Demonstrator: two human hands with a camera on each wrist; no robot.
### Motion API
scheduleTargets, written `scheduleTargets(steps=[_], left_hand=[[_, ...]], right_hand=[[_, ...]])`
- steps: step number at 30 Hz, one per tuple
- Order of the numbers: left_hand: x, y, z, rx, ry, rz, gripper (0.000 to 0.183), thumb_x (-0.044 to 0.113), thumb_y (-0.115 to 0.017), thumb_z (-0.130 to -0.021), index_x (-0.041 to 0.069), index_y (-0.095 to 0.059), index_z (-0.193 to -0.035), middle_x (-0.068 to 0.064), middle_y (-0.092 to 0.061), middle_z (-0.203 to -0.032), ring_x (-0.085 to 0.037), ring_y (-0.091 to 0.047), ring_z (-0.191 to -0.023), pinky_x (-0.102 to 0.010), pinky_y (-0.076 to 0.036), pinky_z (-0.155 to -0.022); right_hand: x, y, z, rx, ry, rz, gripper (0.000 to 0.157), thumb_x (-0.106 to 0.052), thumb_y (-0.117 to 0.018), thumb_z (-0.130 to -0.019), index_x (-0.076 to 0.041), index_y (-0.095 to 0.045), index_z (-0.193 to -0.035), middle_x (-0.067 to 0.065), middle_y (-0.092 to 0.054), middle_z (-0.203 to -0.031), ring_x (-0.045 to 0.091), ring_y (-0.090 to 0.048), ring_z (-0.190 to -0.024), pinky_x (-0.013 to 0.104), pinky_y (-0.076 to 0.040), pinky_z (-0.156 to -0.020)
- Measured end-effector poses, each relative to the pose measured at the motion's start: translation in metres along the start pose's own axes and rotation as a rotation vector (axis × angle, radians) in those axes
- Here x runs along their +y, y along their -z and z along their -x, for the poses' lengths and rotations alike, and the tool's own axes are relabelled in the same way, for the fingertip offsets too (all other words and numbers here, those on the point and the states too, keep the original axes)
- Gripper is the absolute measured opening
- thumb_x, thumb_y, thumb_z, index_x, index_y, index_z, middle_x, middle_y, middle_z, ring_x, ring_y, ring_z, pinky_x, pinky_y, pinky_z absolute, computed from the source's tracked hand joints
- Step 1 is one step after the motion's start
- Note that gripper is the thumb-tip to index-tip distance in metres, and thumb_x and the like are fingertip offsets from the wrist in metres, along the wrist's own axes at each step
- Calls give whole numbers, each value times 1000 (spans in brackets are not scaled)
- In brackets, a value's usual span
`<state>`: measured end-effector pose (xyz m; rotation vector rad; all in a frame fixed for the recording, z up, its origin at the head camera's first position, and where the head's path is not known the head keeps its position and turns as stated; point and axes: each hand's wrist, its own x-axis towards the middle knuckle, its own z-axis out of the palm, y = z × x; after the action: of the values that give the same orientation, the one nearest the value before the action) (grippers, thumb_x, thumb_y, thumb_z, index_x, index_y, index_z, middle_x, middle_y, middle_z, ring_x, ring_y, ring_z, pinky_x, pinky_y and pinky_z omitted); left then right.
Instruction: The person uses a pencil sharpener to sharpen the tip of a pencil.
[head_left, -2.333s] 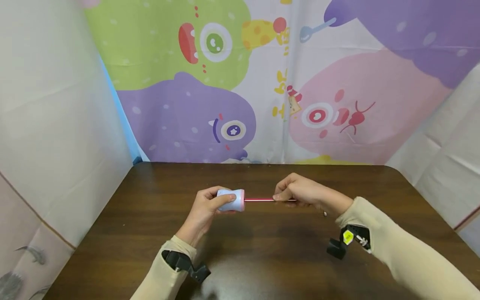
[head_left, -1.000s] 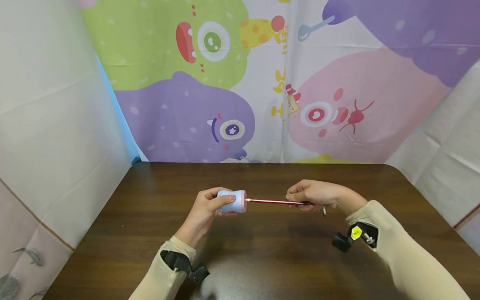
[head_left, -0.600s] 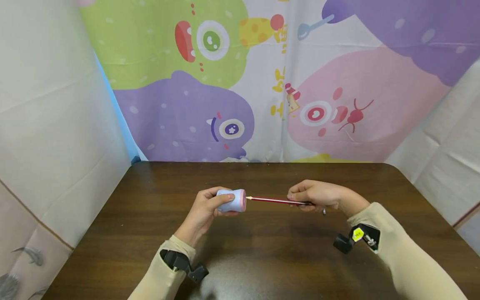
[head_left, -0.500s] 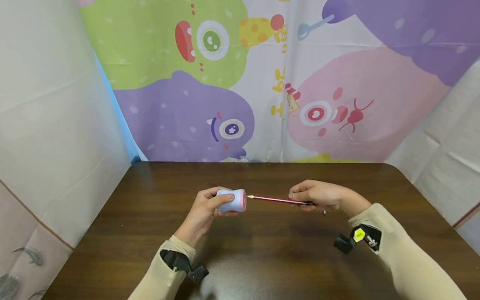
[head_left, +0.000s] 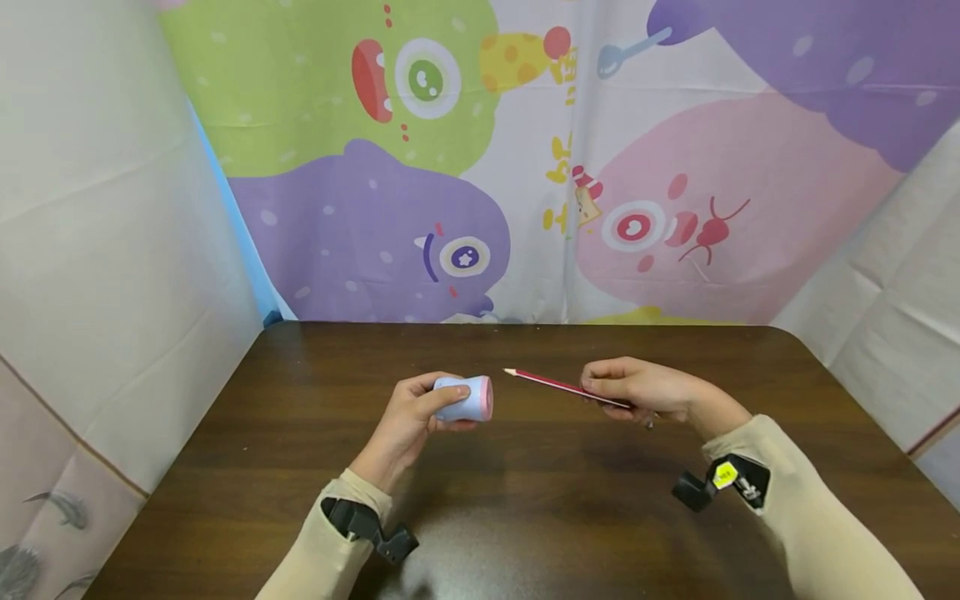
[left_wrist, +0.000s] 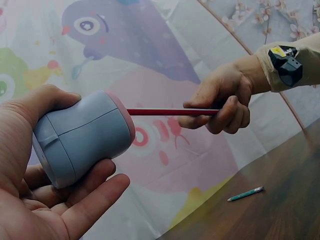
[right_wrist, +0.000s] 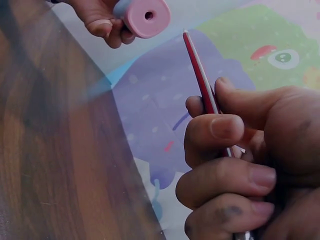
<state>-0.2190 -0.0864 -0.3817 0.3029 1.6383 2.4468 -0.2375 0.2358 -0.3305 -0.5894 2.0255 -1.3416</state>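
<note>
My left hand (head_left: 408, 417) grips a pale blue pencil sharpener (head_left: 461, 400), thumb on top and fingers below. The sharpener's pink end (right_wrist: 148, 17) faces right, its round hole visible in the right wrist view. Opposite it, my right hand (head_left: 637, 392) pinches a red and white striped pencil (head_left: 551, 382) near its rear end, fingers curled. The pencil's bare, sharpened tip (head_left: 509, 372) points left, apart from the sharpener and slightly above the hole. In the left wrist view the pencil (left_wrist: 155, 111) overlaps the sharpener's edge, which hides its tip.
A green pencil (left_wrist: 245, 194) lies on the dark wooden table (head_left: 525, 517); in the head view my right hand covers most of it. A cartoon-printed curtain (head_left: 540, 167) hangs behind the table, with pale cloth (head_left: 112, 208) at the sides.
The pencil has come out of the sharpener's hole as my right hand moved right. Its tip has since tilted up and away from the hole. My left hand has barely moved.
</note>
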Motion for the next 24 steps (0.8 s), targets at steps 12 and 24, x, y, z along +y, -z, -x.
scheduleTargets(steps=[12,24], left_hand=[[-3,0,-2,17,3,-1,17,-2,-64,-83,11,-73,-80,-9,-63,-85,-20,-65,-73,-38,-63,-63],[-4,-1,-2,26,10,-1,15,-1,-65,-82,12,-73,-81,-9,-63,-88,-20,-64,-74,-38,-63,-62]], right_hand=[[15,4,0,141,129,-254,11,-12,-47,-105,-11,-57,-108,5,-51,-81,11,-46,-58,21,-43,-51],[27,8,-1,294,167,-292,12,-8,-46,-105,-10,-52,-114,8,-68,-93,20,-68,-81,38,-61,-74]])
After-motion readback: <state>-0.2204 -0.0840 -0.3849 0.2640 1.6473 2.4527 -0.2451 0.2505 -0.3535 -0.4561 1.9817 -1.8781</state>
